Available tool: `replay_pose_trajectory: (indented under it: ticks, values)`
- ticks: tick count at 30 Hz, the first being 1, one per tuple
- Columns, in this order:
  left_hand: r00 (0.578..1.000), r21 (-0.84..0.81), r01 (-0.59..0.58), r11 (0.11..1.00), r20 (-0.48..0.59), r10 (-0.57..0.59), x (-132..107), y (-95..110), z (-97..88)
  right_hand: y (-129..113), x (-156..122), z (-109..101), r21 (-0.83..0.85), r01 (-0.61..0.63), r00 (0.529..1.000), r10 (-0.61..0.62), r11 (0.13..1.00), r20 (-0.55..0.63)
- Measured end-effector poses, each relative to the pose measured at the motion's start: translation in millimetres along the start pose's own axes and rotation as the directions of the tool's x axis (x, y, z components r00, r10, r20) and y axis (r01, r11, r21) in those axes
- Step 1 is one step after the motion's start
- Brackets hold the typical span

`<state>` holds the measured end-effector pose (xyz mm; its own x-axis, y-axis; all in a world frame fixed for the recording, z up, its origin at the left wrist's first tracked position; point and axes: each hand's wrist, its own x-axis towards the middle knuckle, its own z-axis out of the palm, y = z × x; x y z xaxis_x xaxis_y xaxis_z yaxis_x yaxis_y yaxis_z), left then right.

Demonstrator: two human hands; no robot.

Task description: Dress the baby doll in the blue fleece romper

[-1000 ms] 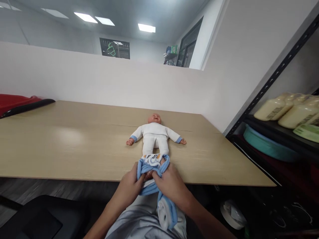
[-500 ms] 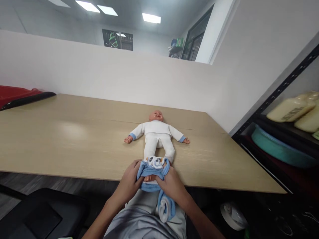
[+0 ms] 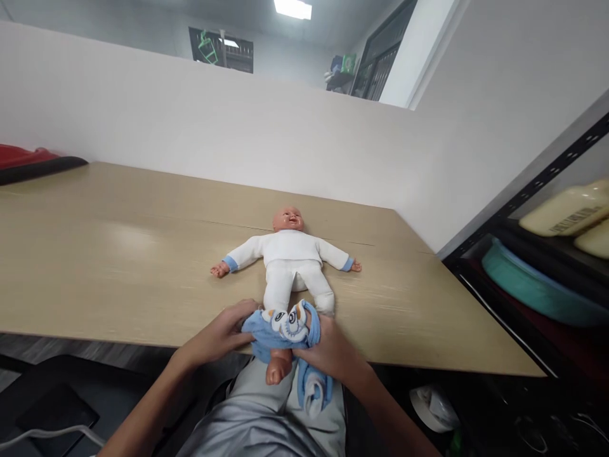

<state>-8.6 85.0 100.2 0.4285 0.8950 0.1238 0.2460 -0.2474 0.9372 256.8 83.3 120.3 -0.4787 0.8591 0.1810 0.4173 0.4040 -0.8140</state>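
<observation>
A baby doll (image 3: 292,247) in white clothes with blue cuffs lies on its back on the table, head away from me and arms spread. Around its lower leg are blue doll trousers (image 3: 266,333) with a white, eyed animal-face patch. One bare doll foot (image 3: 279,367) sticks out of the cloth toward me, past the table edge. My left hand (image 3: 228,330) is closed on the left side of the trousers. My right hand (image 3: 328,346) grips their right side. A rolled trouser leg (image 3: 314,390) with a pale cuff hangs down over my lap.
The wooden table (image 3: 143,273) runs up to a white half-wall (image 3: 238,127). At the right, a dark shelf holds cream bottles (image 3: 566,209) and a teal basin (image 3: 537,282). A black chair (image 3: 80,393) stands at lower left. Something red (image 3: 23,155) lies at the far left.
The doll's foot has come out further through the blue cloth. My left hand has moved left, stretching the trousers sideways. The camera view has tilted down slightly.
</observation>
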Motion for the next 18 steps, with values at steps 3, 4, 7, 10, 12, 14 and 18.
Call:
replay_pose_trajectory:
  ticks: [3,4,7,10,12,14,18]
  values:
    - [0.999,-0.028,0.037,0.999,0.003,-0.037,4,1,0.1,-2,7,-9,0.097,-0.02,0.997,0.013,0.995,0.071]
    - [0.999,-0.042,0.041,0.998,-0.006,-0.041,4,1,0.8,-2,11,-13,0.14,-0.039,0.995,0.025,0.989,0.097]
    - [0.994,-0.108,0.013,0.994,-0.105,-0.024,5,0,1.5,-2,25,-24,0.191,-0.086,0.988,0.058,0.978,0.144]
    - [0.967,-0.186,0.068,0.98,-0.228,-0.11,4,-9,-2.6,-3,39,-34,0.158,-0.001,0.98,-0.031,0.987,0.199]
    - [0.95,-0.197,0.134,0.971,-0.254,-0.183,5,-17,-7.3,-3,46,-36,0.173,0.06,0.976,-0.094,0.983,0.195]
    - [0.948,-0.166,0.159,0.973,-0.248,-0.197,9,-23,-12.1,-1,50,-34,0.184,0.048,0.99,-0.072,0.982,0.123]
    - [0.978,-0.114,0.142,0.983,-0.14,-0.158,16,-27,-18.6,6,49,-31,0.105,-0.046,0.999,0.047,0.993,-0.004]
